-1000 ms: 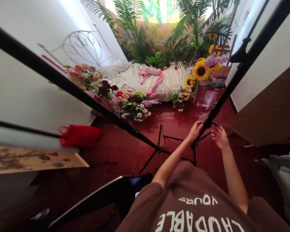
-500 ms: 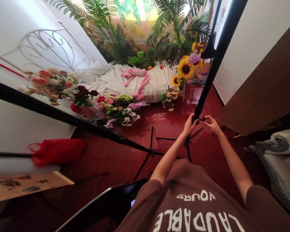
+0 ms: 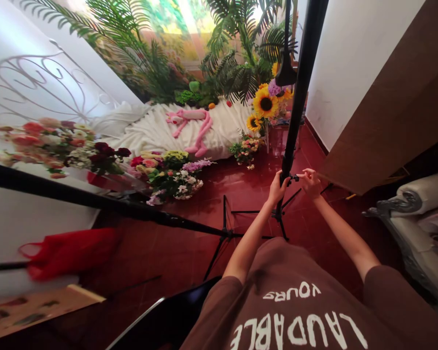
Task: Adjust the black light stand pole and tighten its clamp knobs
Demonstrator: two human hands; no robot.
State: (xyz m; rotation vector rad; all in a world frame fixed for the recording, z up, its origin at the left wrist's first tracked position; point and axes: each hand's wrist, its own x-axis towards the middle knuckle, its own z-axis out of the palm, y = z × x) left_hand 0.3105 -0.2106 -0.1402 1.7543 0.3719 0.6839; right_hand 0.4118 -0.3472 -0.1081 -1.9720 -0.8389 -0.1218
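My left hand [image 3: 277, 189] is wrapped around the lower part of a black light-stand pole [image 3: 298, 97], which rises tilted toward the upper right. A small black clamp knob [image 3: 294, 178] sticks out sideways from the pole. At the knob's outer end is my right hand [image 3: 310, 183], its fingers bent and their tips at the knob. Below my hands, the stand's thin tripod legs [image 3: 279, 216] spread over the red tiled floor.
A second black stand [image 3: 131, 208] slants across the left. Artificial flowers [image 3: 178, 177], sunflowers [image 3: 265, 103] and a pink plush toy [image 3: 193, 116] on white cloth lie ahead. A brown panel [image 3: 379, 107] and a plastic-wrapped seat [image 3: 423, 214] are on the right; a red bag [image 3: 73, 250] is left.
The view has turned a little, so the scene sits further left. My left hand keeps its hold on the pole; the right hand's fingers have shifted at the knob.
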